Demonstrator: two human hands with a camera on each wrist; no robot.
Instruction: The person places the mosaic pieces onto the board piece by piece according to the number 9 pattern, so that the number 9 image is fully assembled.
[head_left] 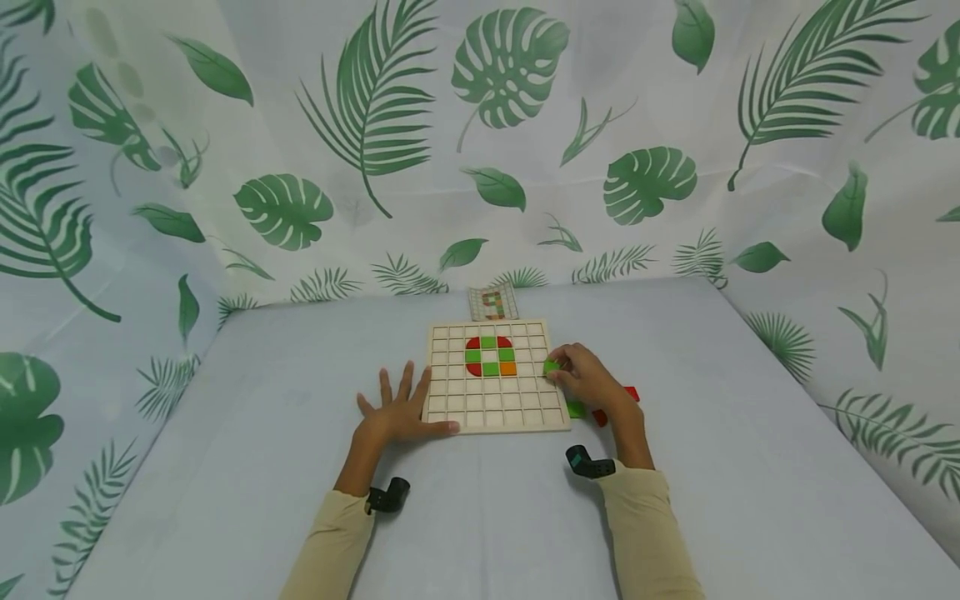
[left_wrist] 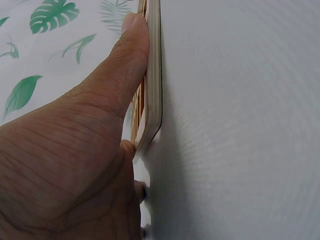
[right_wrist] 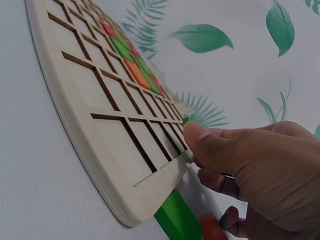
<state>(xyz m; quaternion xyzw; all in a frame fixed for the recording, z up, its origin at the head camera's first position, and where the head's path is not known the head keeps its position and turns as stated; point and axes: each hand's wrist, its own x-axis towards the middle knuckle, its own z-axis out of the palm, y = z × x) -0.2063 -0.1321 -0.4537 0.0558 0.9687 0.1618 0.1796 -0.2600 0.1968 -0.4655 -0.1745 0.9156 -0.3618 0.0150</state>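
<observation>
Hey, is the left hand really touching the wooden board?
Touching. The left wrist view shows it: the left hand has its thumb lying along the wooden board, right by the edge, with no gap showing.

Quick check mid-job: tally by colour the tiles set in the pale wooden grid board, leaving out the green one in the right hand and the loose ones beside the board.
Red round-cornered flat tiles: 3
Green square flat tiles: 4
Orange square flat tile: 1
Total in the pale wooden grid board: 8
</observation>
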